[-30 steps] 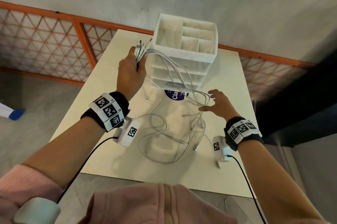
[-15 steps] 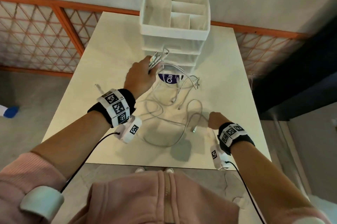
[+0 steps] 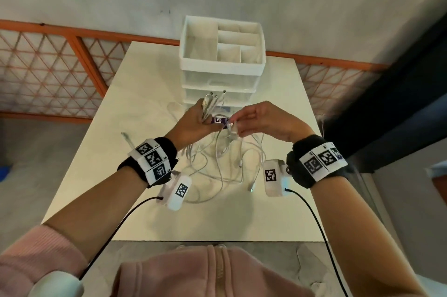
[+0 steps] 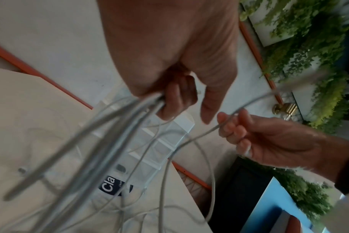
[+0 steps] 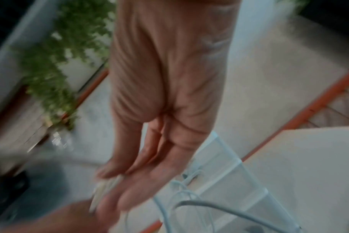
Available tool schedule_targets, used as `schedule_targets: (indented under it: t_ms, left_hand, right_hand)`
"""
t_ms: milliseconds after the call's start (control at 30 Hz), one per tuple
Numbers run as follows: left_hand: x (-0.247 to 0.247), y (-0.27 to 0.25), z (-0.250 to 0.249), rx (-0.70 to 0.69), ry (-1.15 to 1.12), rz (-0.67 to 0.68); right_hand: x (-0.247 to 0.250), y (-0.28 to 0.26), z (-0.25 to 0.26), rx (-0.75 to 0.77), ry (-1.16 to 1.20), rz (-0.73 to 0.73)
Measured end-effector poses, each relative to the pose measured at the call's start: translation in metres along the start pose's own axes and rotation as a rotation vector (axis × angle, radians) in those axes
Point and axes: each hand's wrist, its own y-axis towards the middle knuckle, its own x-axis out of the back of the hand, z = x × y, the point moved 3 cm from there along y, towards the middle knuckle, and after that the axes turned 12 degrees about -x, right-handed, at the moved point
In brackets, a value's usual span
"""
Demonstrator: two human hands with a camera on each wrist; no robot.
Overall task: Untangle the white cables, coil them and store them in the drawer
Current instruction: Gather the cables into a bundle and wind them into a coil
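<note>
Above the table's middle, my left hand (image 3: 204,118) grips a bundle of white cable ends (image 3: 214,101), connectors pointing up toward the drawer unit (image 3: 221,68). My right hand (image 3: 235,123) is close beside it and pinches one white connector (image 3: 232,130). In the left wrist view, the left hand (image 4: 169,100) holds several cables (image 4: 118,126), and the right hand (image 4: 231,126) pinches a single strand. The rest of the white cables (image 3: 225,166) hang down into a loose tangle on the table (image 3: 135,93). The right wrist view is blurred; the fingers (image 5: 133,176) hold something white.
The white drawer unit has an open compartment tray on top, and its clear drawers are closed. A purple label (image 3: 219,120) lies on the table in front of it. A loose cable end (image 3: 126,137) lies at the left. An orange fence runs behind the table, with a dark cabinet to the right.
My right hand has lifted from the table's right side with a cable end and come up beside the left hand. The left hand still grips its bundle, a little nearer the middle.
</note>
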Motion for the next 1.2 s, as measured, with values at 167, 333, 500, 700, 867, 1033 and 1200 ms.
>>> schedule_targets:
  t_ms: [167,333,500,700,867,1033,1200]
  left_hand:
    - [-0.001,-0.008,-0.013,-0.026,-0.310,0.038]
    - [0.001,-0.008,-0.027,-0.088,-0.222,-0.063]
    - [0.017,-0.001,-0.028,-0.113,-0.150,-0.135]
    - [0.024,-0.002,-0.065,-0.206,-0.530,-0.013]
    - [0.054,-0.004,-0.081,-0.283,-0.583,-0.064]
    - [0.086,-0.015,-0.075,-0.292,-0.071,-0.209]
    - [0.059,-0.019,-0.047,-0.166,0.432,0.105]
  right_hand:
    - [-0.017,0.012,0.016,0.073,-0.227,-0.253]
    - [-0.037,0.018,0.022,0.105,-0.267,-0.202]
    - [-0.047,0.027,0.021,0.015,-0.214,-0.159]
    - [-0.078,0.038,0.028,0.158,-0.254,-0.028]
    - [-0.062,0.061,-0.012,0.063,-0.724,-0.236]
    - [-0.011,0.042,-0.024,0.114,-0.898,-0.643]
    - [-0.020,0.022,0.036,0.338,-0.620,-0.592]
